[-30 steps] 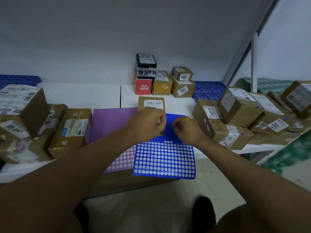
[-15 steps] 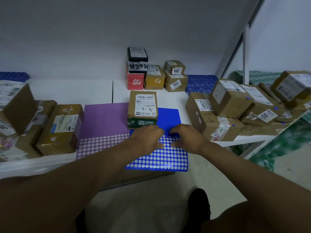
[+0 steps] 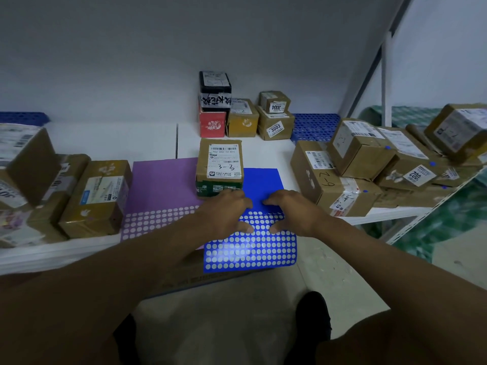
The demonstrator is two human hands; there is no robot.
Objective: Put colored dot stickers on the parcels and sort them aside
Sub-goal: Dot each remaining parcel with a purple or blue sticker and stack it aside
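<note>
A blue dot-sticker sheet [image 3: 250,251] lies at the table's front edge, its near end hanging over. Partly under it, to the left, lies a purple sheet [image 3: 163,185]. A brown parcel marked "3-2" [image 3: 220,164] sits where the two sheets meet, just beyond my hands. My left hand [image 3: 229,212] and my right hand [image 3: 290,212] rest side by side on the blue sheet, fingertips and thumbs touching the rows of dots. The fingertips hide what lies beneath them. Neither hand holds the parcel.
Brown parcels with blue dots [image 3: 363,164] are piled at the right, by the table edge. More parcels [image 3: 97,196] stand at the left. A small group of boxes [image 3: 242,117] sits at the back wall. A shelf post [image 3: 386,75] rises at the right.
Both hands have come down and toward me, from the near end of the "3-2" parcel onto the blue sheet. The parcel now shows in full.
</note>
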